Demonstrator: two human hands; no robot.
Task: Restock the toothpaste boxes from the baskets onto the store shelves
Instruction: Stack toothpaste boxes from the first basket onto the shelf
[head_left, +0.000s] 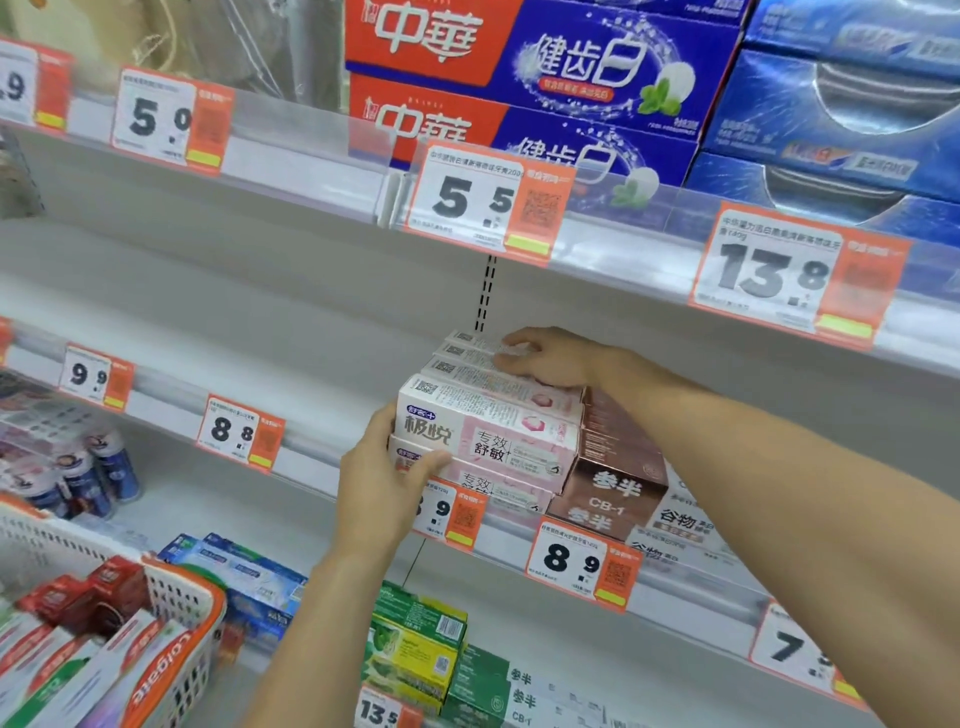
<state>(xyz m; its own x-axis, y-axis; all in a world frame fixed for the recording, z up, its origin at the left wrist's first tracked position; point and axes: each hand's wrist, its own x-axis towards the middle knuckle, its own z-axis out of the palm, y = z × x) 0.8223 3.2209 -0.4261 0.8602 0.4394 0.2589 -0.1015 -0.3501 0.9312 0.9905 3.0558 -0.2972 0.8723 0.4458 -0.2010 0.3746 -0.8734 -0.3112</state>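
Left hand (382, 480) wrapped around the near end of the pink toothpaste boxes (488, 431), right hand (545, 358) flat with relaxed fingers on top, squaring the stack on the middle shelf (311, 452) beside the copper boxes (618, 467), probably for alignment.
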